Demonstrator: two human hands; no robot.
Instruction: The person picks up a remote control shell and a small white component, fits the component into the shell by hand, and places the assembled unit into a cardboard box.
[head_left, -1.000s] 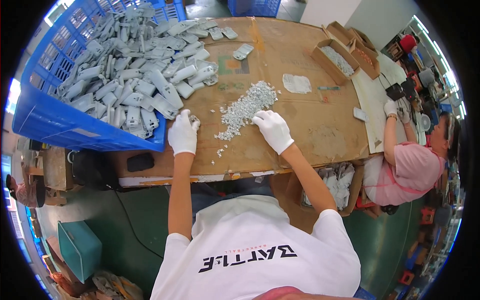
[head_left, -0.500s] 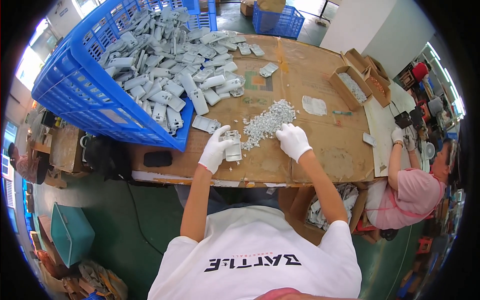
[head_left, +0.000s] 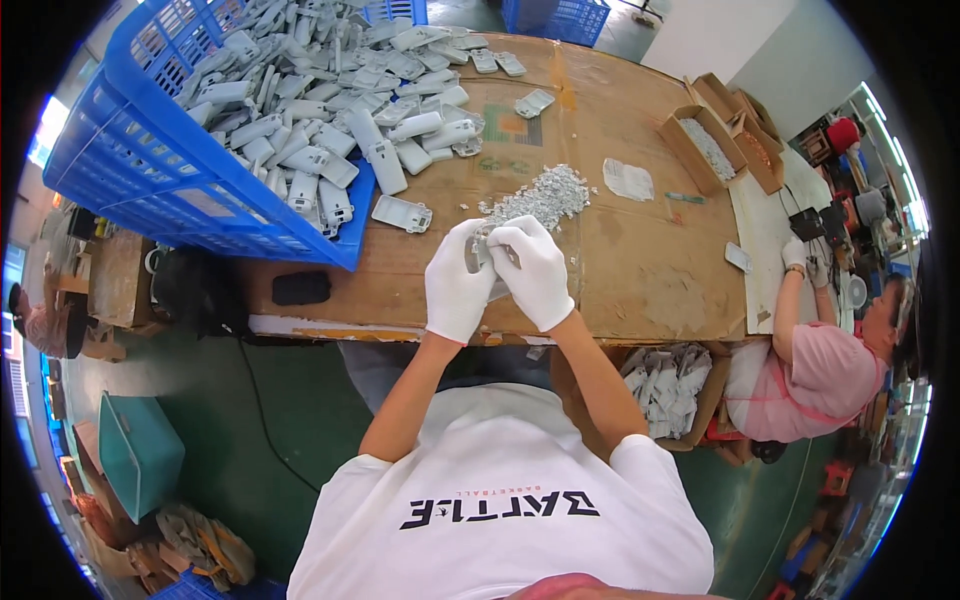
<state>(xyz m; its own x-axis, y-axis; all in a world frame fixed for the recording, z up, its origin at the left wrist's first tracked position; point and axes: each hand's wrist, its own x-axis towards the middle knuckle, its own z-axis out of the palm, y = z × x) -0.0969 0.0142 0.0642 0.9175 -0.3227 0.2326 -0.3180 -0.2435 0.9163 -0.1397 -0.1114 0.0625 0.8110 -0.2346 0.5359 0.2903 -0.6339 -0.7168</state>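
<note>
My left hand [head_left: 458,285], in a white glove, grips a pale grey plastic housing [head_left: 483,252], mostly hidden by the gloves. Against it, my right hand [head_left: 532,275], gloved too, has its fingers curled and pinched at the housing's upper end; whatever is in the pinch is hidden. Just beyond both hands lies a heap of small whitish plastic pieces [head_left: 552,196] on the cardboard-covered table [head_left: 640,290]. One loose open housing [head_left: 402,214] rests left of the heap. Farther left, many similar housings [head_left: 290,140] spill from a tipped blue crate [head_left: 150,150].
A black case [head_left: 301,288] lies near the front edge at left. At right are a clear plastic bag [head_left: 628,180], a teal tool [head_left: 685,198], a small box of pieces [head_left: 700,150] and a single housing [head_left: 738,257]. A co-worker [head_left: 815,370] sits at the right end.
My right hand has left the heap and come over to the housing in my left hand. Both hands now meet around it. The view has shifted slightly.
</note>
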